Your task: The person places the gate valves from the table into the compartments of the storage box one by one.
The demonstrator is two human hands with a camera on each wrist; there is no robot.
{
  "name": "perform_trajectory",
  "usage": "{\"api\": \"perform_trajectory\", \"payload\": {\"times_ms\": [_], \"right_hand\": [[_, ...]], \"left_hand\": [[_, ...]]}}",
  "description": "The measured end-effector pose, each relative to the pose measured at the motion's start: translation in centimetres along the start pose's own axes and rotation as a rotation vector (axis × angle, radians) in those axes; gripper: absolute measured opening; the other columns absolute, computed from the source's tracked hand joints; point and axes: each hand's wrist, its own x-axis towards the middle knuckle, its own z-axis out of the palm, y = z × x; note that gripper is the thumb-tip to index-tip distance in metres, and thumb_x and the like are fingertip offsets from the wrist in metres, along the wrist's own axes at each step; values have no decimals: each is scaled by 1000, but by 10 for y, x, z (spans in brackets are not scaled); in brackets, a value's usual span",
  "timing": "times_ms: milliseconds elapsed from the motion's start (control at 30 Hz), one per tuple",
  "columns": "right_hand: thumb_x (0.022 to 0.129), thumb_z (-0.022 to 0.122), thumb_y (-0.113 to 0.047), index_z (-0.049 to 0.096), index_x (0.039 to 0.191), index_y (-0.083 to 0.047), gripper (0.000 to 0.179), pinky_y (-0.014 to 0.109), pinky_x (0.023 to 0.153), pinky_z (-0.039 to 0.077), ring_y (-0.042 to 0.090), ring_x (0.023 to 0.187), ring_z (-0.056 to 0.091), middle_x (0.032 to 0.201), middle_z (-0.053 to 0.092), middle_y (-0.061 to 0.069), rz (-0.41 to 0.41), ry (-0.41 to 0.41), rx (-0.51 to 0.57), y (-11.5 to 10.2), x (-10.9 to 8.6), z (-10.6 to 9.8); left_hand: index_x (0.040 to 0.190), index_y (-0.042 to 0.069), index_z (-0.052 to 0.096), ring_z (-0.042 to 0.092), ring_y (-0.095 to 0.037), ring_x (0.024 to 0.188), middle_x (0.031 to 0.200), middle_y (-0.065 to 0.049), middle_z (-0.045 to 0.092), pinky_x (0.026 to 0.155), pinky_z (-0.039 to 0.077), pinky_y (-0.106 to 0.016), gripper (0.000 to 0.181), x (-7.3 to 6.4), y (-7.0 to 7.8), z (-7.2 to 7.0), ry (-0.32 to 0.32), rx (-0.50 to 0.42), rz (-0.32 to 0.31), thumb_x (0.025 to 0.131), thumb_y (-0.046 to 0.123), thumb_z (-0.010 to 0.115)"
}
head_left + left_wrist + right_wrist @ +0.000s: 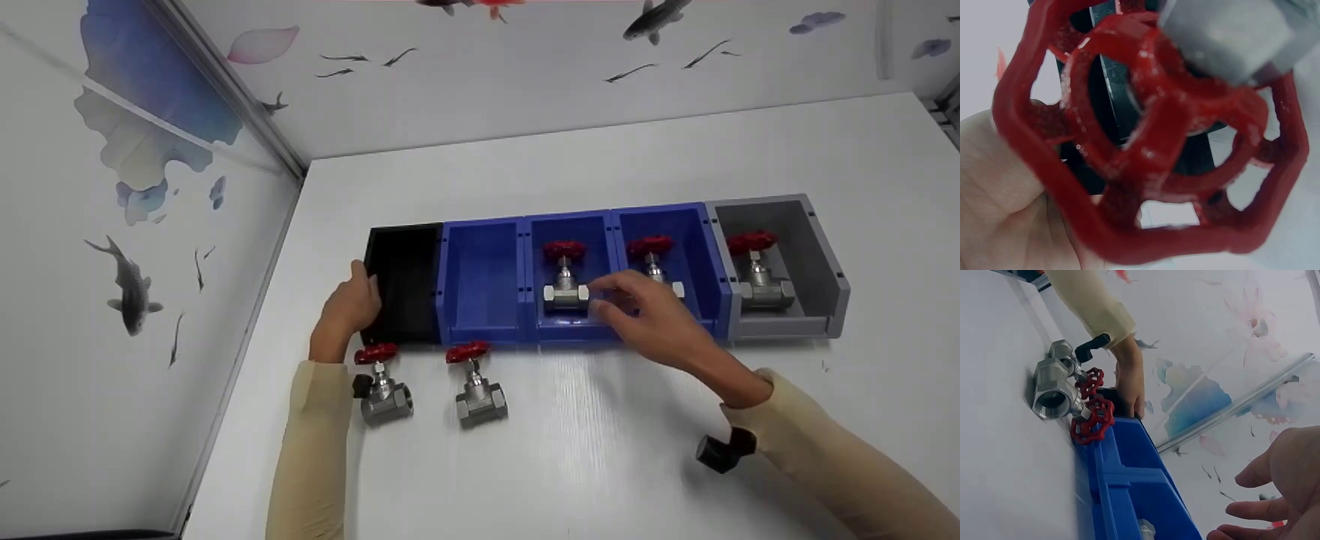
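My left hand (352, 301) grips the left wall of the black bin (407, 281) at the left end of a joined row. My right hand (661, 321) is over the blue bins, thumb and fingers parted, fingertips beside the right end of a gate valve (566, 295) in the middle blue bin. In the right wrist view its fingers (1258, 511) are spread with nothing between them; whether they touch the valve is unclear. Two more valves with red handwheels, a left one (386, 401) and a right one (480, 401), stand on the table before the row.
Right of the black bin comes a bare blue bin (484, 281). Another valve (651, 246) sits in the right blue bin, partly behind my right hand, and one more (763, 289) in the grey bin (811, 262). A wall panel (525, 97) rises behind the white table.
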Motion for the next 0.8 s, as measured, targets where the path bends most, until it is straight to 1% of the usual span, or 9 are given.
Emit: {"api": "perform_trajectory", "payload": {"times_ms": [67,167,300,400,433,567,633,700,800], "right_hand": [[101,59,-17,66,120,-6,24,38,81,52,22,93,64,109,68,9,-1,28,-42,3,-3,-7],[100,59,-14,67,117,-4,21,31,76,52,21,87,64,104,70,9,-38,87,-119,8,-7,-16],[98,61,-8,68,112,0,17,27,70,51,20,82,63,100,70,11,-101,192,-227,16,-10,-27],[97,62,-8,68,109,1,16,32,68,48,21,79,61,95,69,12,-117,259,-286,22,-13,-36],[97,62,-8,68,109,2,17,35,69,48,22,81,61,96,69,13,-112,273,-300,24,-14,-39],[97,61,-8,66,111,5,20,50,82,45,34,96,57,105,66,21,-77,330,-334,32,-19,-54],[96,62,-7,65,112,7,21,56,86,41,40,104,52,112,63,26,-59,368,-346,37,-21,-63],[95,62,-5,64,111,9,22,60,89,37,44,109,48,115,60,30,-45,412,-353,43,-22,-72],[94,61,-3,63,110,13,22,62,90,33,48,111,45,115,57,33,-23,463,-359,52,-24,-87]], "left_hand": [[127,-5,32,60,-32,68,91,-30,66,62,47,-46,33,0,0,0,-2,2,-2,108,22,27],[127,-5,32,61,-33,69,91,-30,66,62,47,-46,33,1,0,0,2,6,-7,108,22,27],[127,-4,33,62,-34,71,92,-30,66,63,47,-47,34,1,1,2,11,8,-10,108,23,27],[127,-4,34,62,-34,72,93,-30,66,65,48,-48,34,2,0,2,15,7,-5,108,23,28],[127,-5,34,62,-34,72,93,-30,66,65,48,-48,34,2,0,2,14,6,-4,108,23,28],[131,-5,32,63,-35,74,95,-30,66,66,48,-48,37,2,0,2,7,6,-6,109,23,28],[132,-6,32,63,-35,75,95,-30,66,67,48,-48,38,2,0,2,7,7,-7,108,23,28],[131,-6,33,64,-35,75,95,-30,66,67,48,-48,37,1,0,2,11,9,-5,108,23,28],[128,-6,34,63,-35,73,92,-29,65,64,48,-47,35,1,0,2,17,9,-1,108,22,29]]}}
